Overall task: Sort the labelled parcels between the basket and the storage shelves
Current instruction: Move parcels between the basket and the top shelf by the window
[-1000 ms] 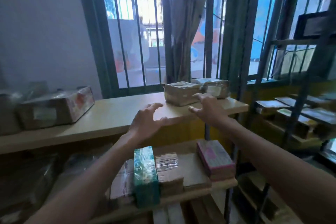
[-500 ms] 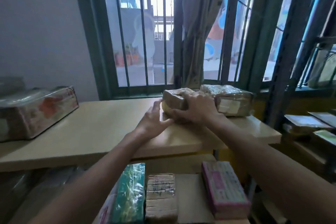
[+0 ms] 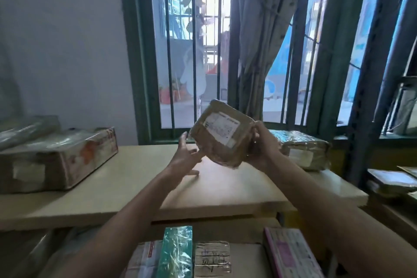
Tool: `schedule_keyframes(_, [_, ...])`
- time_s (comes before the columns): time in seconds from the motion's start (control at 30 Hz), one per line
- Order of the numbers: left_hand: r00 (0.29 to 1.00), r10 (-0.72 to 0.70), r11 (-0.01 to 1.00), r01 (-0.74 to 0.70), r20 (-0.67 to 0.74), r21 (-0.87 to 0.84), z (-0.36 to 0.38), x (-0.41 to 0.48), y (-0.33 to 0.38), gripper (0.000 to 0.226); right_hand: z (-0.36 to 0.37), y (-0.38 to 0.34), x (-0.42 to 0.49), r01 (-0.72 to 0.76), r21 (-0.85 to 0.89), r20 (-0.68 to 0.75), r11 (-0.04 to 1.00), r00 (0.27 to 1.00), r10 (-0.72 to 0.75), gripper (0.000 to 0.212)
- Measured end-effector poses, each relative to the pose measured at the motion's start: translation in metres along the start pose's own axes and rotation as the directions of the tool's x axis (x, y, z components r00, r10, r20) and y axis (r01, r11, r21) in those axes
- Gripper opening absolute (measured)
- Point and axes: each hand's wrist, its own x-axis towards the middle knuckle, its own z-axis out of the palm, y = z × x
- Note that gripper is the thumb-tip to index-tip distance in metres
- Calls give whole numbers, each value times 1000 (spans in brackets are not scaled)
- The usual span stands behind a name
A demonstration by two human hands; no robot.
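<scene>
A small brown taped parcel with a white label on its upturned face is held tilted in the air above the top shelf board. My right hand grips its right end, fingers curled round it. My left hand touches its lower left edge with spread fingers. A second wrapped parcel with a pale label lies on the board behind my right hand. No basket is in view.
A long cardboard box lies at the left of the board. On the shelf below stand a green packet, a brown taped packet and a pink packet. A barred window is behind; another rack stands right.
My hands closed on the small parcel that lay on the board, lifted it and tilted its labelled face toward me. The camera has moved closer and looks higher.
</scene>
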Motion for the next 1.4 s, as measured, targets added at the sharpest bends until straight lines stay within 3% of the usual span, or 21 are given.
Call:
schedule_keyframes(0.07, [996, 38, 972, -19, 75, -235, -6, -1, 5, 110, 7, 3, -2, 10, 49, 115, 999, 993, -15, 41])
schedule_keyframes(0.13, [994, 99, 917, -72, 49, -393, -10, 1, 7, 80, 11, 5, -2, 64, -76, 138, 995, 989, -53, 42])
schedule_keyframes(0.2, [988, 150, 910, -150, -29, -387, -14, 0, 9, 50, 12, 7, -4, 143, -261, 137, 955, 984, -110, 36])
schedule_keyframes(0.27, [979, 193, 945, -205, -69, -256, -18, -2, 10, 34, 17, 9, -4, 189, -351, 224, 917, 968, -113, 41])
schedule_keyframes(0.37, [976, 190, 970, -204, -107, -135, -18, -5, 9, 39, 34, 16, -6, 230, -421, 320, 877, 943, -94, 42])
schedule_keyframes(0.5, [974, 168, 983, -176, -152, -44, -20, -3, 12, 56, 49, 29, 2, 235, -305, 334, 923, 934, -128, 38])
schedule_keyframes(0.57, [977, 124, 987, -138, -175, -76, -25, -2, 12, 67, 59, 27, 8, 226, -289, 356, 930, 927, -114, 33])
schedule_keyframes(0.63, [978, 90, 976, -124, -190, -180, -36, 0, 9, 59, 70, 30, 17, 243, -354, 354, 903, 929, -111, 27])
schedule_keyframes(0.73, [995, 45, 968, -66, -94, -241, -55, 3, 0, 51, 83, 46, 27, 200, -507, 225, 838, 970, -96, 36])
schedule_keyframes(0.83, [998, 45, 999, -44, -49, 17, -61, 4, -4, 90, 86, 65, 39, 74, -696, -116, 714, 970, -214, 51])
schedule_keyframes(0.9, [996, 84, 978, -78, -25, 191, -64, 3, -6, 115, 91, 67, 47, 56, -703, -182, 709, 950, -255, 50])
schedule_keyframes(1.0, [992, 123, 912, -109, -10, 395, -83, 1, -22, 110, 99, 68, 56, 80, -656, -59, 751, 986, -157, 28])
schedule_keyframes(1.1, [985, 133, 841, -51, -114, 539, -107, -1, -36, 89, 105, 77, 51, 53, -576, 106, 815, 994, 10, 22])
schedule_keyframes(1.23, [970, 146, 825, -12, -193, 566, -126, 0, -33, 86, 110, 85, 51, 162, -750, 198, 641, 980, -17, 39])
schedule_keyframes(1.3, [974, 136, 788, 7, -184, 616, -127, -3, -27, 89, 106, 85, 51, 176, -747, 246, 641, 969, 21, 48])
schedule_keyframes(1.33, [974, 144, 735, 13, -175, 678, -124, -5, -23, 91, 101, 85, 50, 188, -740, 273, 646, 961, 34, 53])
schedule_keyframes(1.4, [961, 245, 521, -17, -131, 853, -112, -6, -12, 94, 88, 82, 49, 234, -747, 282, 622, 959, -22, 58])
